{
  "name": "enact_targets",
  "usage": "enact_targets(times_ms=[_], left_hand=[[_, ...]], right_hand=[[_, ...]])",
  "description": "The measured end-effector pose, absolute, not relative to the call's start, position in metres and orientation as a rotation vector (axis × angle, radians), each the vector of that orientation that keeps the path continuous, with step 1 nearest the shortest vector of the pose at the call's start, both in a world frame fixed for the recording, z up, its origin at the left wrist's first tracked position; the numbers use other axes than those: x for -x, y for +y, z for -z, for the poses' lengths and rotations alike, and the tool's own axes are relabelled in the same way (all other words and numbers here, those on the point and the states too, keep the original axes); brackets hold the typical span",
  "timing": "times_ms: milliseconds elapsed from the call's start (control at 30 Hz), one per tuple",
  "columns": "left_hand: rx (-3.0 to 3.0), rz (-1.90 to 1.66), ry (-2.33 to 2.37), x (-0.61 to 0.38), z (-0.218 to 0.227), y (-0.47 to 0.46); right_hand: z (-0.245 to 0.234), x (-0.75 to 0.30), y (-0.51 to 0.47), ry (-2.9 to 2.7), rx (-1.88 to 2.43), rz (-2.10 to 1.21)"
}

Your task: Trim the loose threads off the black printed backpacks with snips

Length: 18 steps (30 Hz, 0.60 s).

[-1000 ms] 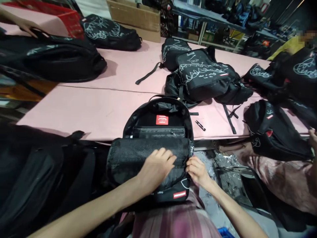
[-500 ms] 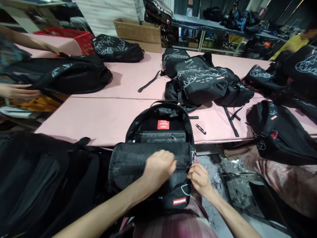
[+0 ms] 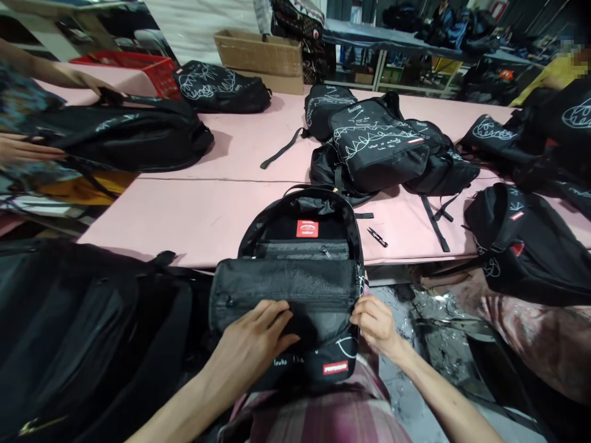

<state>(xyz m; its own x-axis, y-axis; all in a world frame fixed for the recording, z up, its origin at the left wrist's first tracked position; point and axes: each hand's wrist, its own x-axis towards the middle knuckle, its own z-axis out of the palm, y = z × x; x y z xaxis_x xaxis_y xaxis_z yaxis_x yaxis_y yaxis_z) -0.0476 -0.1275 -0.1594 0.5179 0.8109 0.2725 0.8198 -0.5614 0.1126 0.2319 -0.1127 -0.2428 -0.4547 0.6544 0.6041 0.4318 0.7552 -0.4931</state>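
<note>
Left hand (image 3: 263,338) is shifted leftward, laid loosely on mesh panel (image 3: 318,277) of black backpack (image 3: 316,372), thumb parted, backpack's right edge is pinched by right hand (image 3: 376,326).

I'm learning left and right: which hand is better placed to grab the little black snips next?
Probably the right hand: it's nearer the snips on the pink table, though it seems to pinch the open backpack at one edge. The left hand is near the backpack's middle, farther away.

Hands (image 3: 258,332) on open backpack (image 3: 295,280)
</note>
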Motion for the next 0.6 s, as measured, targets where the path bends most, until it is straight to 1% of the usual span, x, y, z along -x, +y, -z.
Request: enact_targets(times_ms=[67,200,300,367,467,533,600], left_hand=[[2.795,0.363,-1.392,0.038,0.17,-0.133],[2.926,0.314,-1.333,0.025,0.186,-0.141],[3.112,0.242,-1.243,-0.004,0.196,-0.135],[3.217,0.171,-1.268,-0.02,0.198,-0.127],[3.297,0.019,-1.371,-0.014,0.182,-0.114],[3.369,-0.07,-1.449,0.006,0.158,-0.103],[3.579,-0.193,-1.56,0.025,0.132,-0.085]], right_hand=[[0.243,-0.234,-0.115,-2.11,0.828,-0.355],[0.246,-0.229,-0.118,-2.016,0.872,-0.382],[0.246,-0.225,-0.117,-1.978,0.898,-0.399],[0.246,-0.226,-0.117,-2.0,0.894,-0.42],[0.25,-0.231,-0.119,-2.091,0.869,-0.443],[0.257,-0.233,-0.123,-2.147,0.843,-0.449],[0.266,-0.232,-0.125,-2.167,0.833,-0.462]])
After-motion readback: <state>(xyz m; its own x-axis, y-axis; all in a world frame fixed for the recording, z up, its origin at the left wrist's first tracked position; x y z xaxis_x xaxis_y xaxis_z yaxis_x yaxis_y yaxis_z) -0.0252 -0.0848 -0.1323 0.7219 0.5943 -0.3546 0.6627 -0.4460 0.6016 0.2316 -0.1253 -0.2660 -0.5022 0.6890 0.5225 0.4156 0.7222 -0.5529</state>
